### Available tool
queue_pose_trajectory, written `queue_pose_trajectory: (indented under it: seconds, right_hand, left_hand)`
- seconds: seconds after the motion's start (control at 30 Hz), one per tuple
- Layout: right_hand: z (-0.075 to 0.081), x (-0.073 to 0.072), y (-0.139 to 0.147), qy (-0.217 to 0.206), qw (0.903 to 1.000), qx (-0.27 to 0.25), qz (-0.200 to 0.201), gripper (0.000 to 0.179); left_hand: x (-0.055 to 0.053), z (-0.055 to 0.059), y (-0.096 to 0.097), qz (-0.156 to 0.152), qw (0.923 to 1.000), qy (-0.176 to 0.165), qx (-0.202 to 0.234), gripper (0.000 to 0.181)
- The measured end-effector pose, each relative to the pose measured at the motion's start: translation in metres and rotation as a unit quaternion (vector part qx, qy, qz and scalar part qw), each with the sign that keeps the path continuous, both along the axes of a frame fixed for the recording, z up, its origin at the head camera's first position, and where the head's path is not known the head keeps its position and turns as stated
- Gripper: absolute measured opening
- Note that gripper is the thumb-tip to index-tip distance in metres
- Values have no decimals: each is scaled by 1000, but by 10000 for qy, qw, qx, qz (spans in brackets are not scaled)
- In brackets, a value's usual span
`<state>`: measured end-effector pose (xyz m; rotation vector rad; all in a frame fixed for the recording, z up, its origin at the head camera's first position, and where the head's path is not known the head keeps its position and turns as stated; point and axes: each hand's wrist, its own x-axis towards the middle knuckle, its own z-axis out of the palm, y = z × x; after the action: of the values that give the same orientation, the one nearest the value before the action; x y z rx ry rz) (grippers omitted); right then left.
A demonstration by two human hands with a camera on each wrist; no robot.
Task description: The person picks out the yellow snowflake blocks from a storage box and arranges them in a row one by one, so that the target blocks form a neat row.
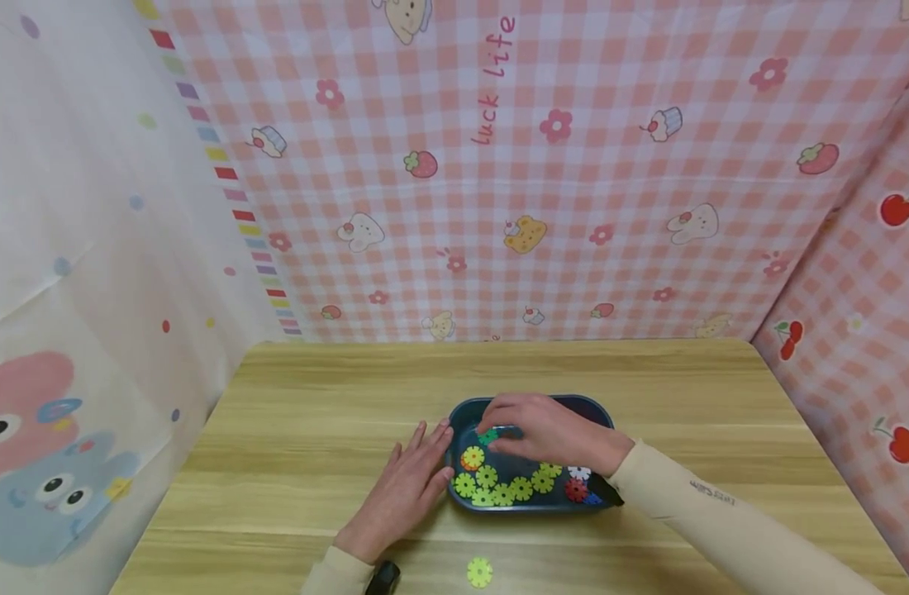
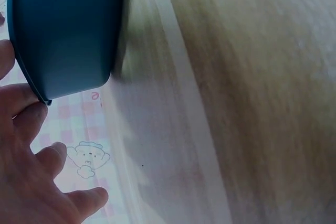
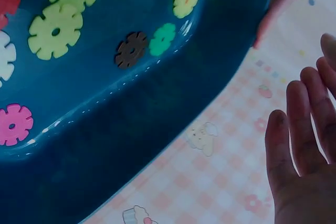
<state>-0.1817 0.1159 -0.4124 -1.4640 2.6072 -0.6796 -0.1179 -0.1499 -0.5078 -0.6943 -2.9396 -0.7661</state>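
Observation:
A dark blue tray (image 1: pixel 529 509) stands on the table, holding flower-shaped plastic discs. My left hand (image 1: pixel 404 494) lies at its left end, with relaxed fingertips against the rim; in the left wrist view the tray's outer wall (image 2: pixel 68 35) rises beside those fingers. Over the tray's far left part hovers my right hand (image 1: pixel 551 428), fingers slightly bent and nothing held, as the right wrist view shows. Closest below it is a green disc (image 1: pixel 487 435), with a dark brown disc (image 3: pixel 131 50) beside it. Yellow-green discs (image 1: pixel 522 488) line the near side.
One yellow-green disc (image 1: pixel 480 572) lies on the wooden table (image 1: pixel 335 397) in front of the tray. Red (image 1: pixel 576 490), white and blue discs sit at the tray's near right corner, partly under my right wrist. Patterned cloth (image 1: pixel 514 182) hangs behind and at both sides.

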Motion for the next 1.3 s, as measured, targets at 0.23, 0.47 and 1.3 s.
queue_pose_trajectory:
  seconds: [0.23,0.47,1.3]
  right_hand:
    - [-19,-15,-6,-509,9983,265,114,26]
    - [-43,-29,-10,-791,9959,383,193,27]
    - [-85,-45,-27,-597,9938,833,430,32]
  left_hand:
    - [0,-1,1,-20,9999,-120,44,58]
    - [0,-4,2,-9,9999,-133,-4,57]
    - [0,-2,-1,-39,9999,-128,83,56]
